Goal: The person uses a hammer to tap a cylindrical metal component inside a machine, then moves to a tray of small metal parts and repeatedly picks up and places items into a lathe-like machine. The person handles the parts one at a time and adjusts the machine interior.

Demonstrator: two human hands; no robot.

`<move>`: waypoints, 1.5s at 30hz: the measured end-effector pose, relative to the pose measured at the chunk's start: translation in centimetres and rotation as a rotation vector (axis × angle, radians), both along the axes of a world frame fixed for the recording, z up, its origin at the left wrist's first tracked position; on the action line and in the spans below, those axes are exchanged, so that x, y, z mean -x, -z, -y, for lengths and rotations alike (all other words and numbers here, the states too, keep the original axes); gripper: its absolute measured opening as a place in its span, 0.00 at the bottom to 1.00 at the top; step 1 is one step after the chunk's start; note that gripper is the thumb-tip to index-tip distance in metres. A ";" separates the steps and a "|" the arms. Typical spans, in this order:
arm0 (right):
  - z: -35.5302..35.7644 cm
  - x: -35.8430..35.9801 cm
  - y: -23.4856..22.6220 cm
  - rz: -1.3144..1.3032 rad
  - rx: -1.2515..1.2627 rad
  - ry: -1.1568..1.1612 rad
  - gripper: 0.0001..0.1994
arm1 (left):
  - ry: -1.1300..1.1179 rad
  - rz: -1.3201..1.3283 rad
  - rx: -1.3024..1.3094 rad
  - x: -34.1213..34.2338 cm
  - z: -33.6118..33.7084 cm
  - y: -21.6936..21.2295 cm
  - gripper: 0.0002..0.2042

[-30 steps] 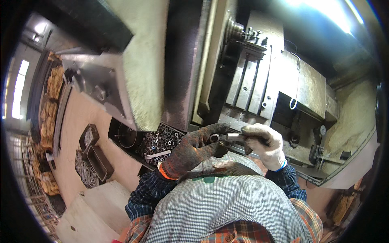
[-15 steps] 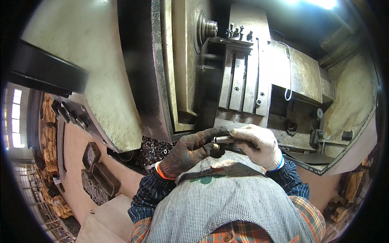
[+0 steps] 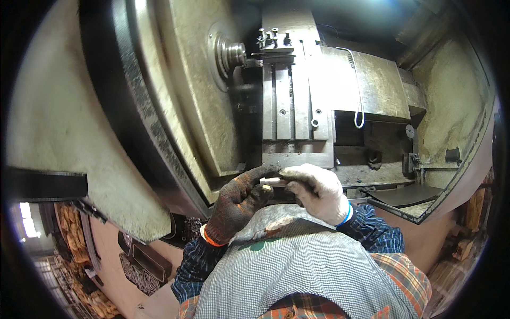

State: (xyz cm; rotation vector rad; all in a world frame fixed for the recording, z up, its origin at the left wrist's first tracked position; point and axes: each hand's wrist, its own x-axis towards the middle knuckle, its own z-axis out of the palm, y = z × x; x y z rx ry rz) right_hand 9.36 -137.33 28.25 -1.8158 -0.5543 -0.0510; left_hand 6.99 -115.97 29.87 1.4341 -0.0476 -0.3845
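Note:
Both hands meet low in front of the machine, over the apron, with a short, shiny metal cylinder (image 3: 272, 182) between them. My left hand (image 3: 234, 199), in a dark, stained work glove, pinches the cylinder's near side between thumb and fingers. A white knit glove covers my right hand (image 3: 320, 192), its fingers closed round the cylinder's right end. That end is hidden by the white fingers. Beyond the hands lies the slotted metal slide (image 3: 284, 101) of a lathe-like machine, its round spindle (image 3: 234, 55) jutting out at the upper left.
Several bolts (image 3: 273, 37) stand on a block at the slide's far end. A white hose (image 3: 360, 114) hangs to the right. The machine's sheet-metal edge (image 3: 425, 210) runs along the right. Lower left, a container (image 3: 151, 260) stands beside a heap of thin metal rods (image 3: 139, 276).
My view has swung, so the machine sits further left in the picture. Both hands appear slightly further left, still gripping the metal cylinder.

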 end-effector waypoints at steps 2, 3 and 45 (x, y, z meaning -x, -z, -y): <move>0.7 -0.3 0.4 0.030 0.051 -0.020 0.13 | 0.028 -0.097 0.054 -0.7 0.3 0.3 0.22; 1.2 -0.6 0.6 0.053 0.091 -0.029 0.14 | 0.048 -0.155 0.094 -1.1 0.3 0.6 0.22; 8.6 -6.6 3.1 -0.120 0.074 0.071 0.10 | -0.083 -0.317 0.121 -6.7 7.5 8.5 0.16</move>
